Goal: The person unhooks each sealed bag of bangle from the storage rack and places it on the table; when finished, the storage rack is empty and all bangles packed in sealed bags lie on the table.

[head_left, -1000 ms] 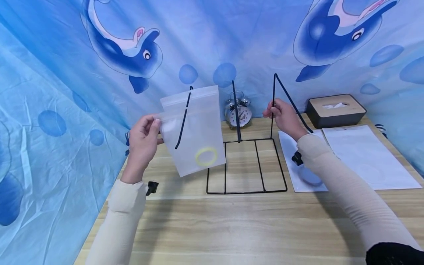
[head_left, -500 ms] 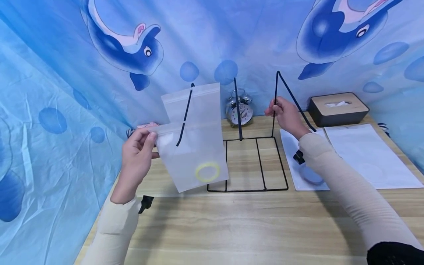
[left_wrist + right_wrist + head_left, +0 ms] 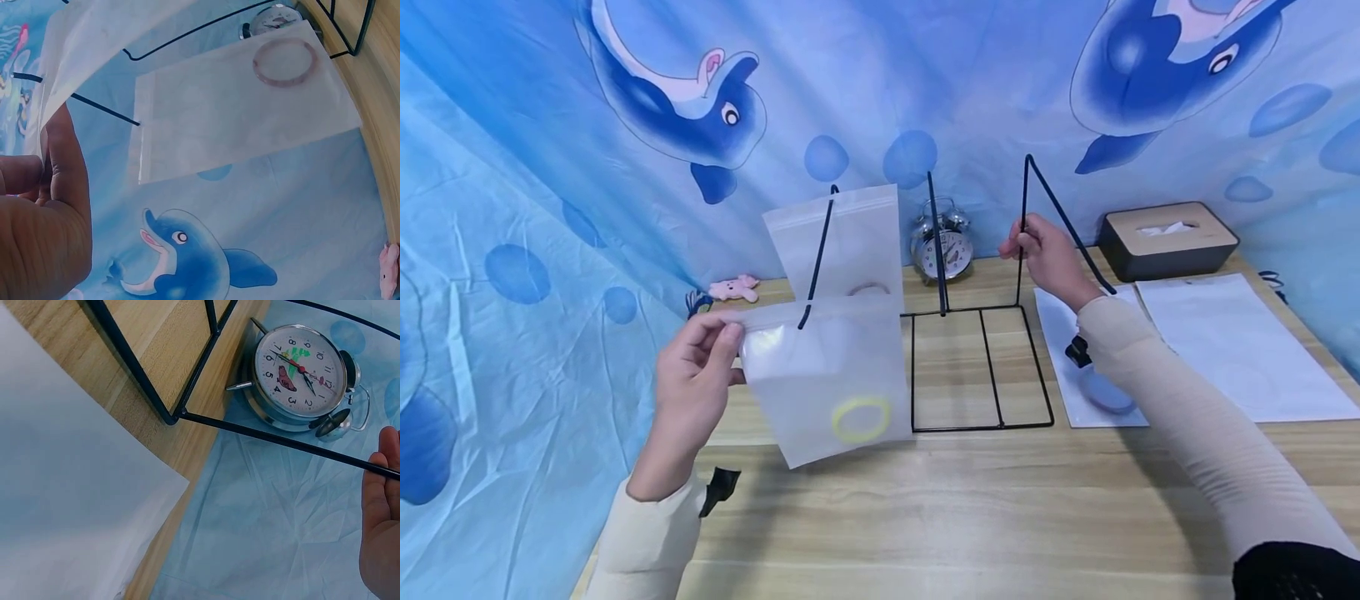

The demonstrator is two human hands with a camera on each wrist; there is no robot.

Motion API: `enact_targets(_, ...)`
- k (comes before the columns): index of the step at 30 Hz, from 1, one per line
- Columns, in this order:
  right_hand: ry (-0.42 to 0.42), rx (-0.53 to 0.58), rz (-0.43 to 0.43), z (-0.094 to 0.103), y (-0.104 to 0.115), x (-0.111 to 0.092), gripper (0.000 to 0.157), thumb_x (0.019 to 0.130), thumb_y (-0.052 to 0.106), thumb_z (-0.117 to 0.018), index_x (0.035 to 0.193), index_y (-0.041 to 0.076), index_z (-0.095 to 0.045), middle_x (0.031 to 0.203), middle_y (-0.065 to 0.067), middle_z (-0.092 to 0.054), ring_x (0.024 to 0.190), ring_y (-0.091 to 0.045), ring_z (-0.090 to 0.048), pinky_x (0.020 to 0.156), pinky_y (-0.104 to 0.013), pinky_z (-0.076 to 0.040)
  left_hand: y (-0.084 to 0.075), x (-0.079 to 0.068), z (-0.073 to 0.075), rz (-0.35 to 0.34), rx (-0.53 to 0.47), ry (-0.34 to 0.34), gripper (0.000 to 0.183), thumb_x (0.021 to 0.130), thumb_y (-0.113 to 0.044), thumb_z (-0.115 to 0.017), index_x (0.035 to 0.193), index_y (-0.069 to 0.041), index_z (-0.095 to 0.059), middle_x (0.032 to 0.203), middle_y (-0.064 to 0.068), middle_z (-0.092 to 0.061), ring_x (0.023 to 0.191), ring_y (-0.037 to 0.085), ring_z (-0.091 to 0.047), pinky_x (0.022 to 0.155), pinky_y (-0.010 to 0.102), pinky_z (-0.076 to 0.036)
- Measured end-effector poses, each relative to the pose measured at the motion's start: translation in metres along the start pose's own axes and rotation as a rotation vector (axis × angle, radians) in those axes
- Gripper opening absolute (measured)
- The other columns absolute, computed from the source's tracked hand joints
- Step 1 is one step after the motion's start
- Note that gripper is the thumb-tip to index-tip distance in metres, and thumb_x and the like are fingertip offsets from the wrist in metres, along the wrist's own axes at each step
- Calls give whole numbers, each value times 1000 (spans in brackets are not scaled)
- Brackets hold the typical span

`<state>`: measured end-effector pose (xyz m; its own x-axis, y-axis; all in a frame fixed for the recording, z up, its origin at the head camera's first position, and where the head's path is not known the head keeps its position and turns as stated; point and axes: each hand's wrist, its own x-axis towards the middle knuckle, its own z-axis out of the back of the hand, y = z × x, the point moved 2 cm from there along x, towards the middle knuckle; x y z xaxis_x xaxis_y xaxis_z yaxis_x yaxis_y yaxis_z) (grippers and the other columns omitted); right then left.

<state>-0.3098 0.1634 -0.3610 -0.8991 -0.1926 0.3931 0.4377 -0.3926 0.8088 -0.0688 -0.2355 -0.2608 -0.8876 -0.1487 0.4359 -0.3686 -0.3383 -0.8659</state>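
Note:
My left hand point(image 3: 696, 387) pinches the top left corner of a frosted zip bag point(image 3: 820, 367) with a yellow ring point(image 3: 837, 422) inside. The bag hangs close to the free end of the left prong point(image 3: 823, 242) of a black wire rack point(image 3: 982, 429). Farther back along that prong hangs a second frosted bag point(image 3: 200, 119), which holds a pinkish-brown ring point(image 3: 285, 83). My right hand point(image 3: 1051, 258) grips the rack's right upright point(image 3: 281, 440), fingers round the wire. Part of the rack's base is hidden behind the front bag.
Behind the rack stands a twin-bell alarm clock point(image 3: 953, 250). A tissue box point(image 3: 1172, 250) is at the back right, with white flat sheets point(image 3: 1240, 350) in front of it. A small pink toy point(image 3: 733, 288) lies at the back left. A dolphin-print curtain point(image 3: 865, 83) closes off the back.
My left hand has moved down and to the left, sliding the front bag along the prong to its free end. The second bag's ring and the pink toy have come into sight. My right hand stays put.

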Motion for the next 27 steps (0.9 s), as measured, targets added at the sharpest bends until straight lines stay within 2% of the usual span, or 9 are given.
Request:
enact_targets(6, 21, 2, -26, 1, 0, 0, 16, 109, 9, -38, 105, 1, -51, 105, -16, -66, 100, -27, -64, 95, -47, -49, -1, -12, 4, 14, -72, 35, 12, 103, -5, -54, 108, -4, -65, 93, 4, -71, 78, 12, -68, 57, 27, -58)
enact_targets(13, 37, 17, -41, 4, 2, -1, 16, 109, 9, -37, 106, 2, -51, 106, -17, -66, 101, -27, -64, 96, -47, -49, 2, -23, 8, 3, -215, 64, 16, 103, 0, -51, 108, -3, -66, 94, 5, -70, 80, 13, -68, 56, 27, -58)
enact_targets(18, 50, 27, -29, 6, 3, -1, 17, 109, 12, -38, 107, 2, -51, 107, -16, -65, 102, -26, -63, 97, -47, -48, 9, -29, 8, 6, -242, 132, 18, 103, 1, -49, 108, -2, -65, 92, 6, -68, 76, 13, -67, 56, 28, -58)
enact_targets(22, 53, 42, -12, 6, 4, -2, 19, 109, 15, -39, 106, 1, -51, 107, -16, -64, 101, -25, -63, 97, -47, -47, 25, -32, 5, 114, -160, 205, 16, 105, -3, -48, 109, -3, -64, 91, 7, -67, 76, 15, -67, 57, 31, -58)
enact_targets(27, 57, 69, -19, 5, 3, -3, 21, 108, 16, -40, 107, -1, -50, 107, -17, -63, 102, -26, -62, 97, -45, -47, 59, -32, -2, 331, -10, 332, 21, 107, -14, -48, 114, 3, -58, 91, 9, -64, 79, 18, -67, 62, 37, -60)
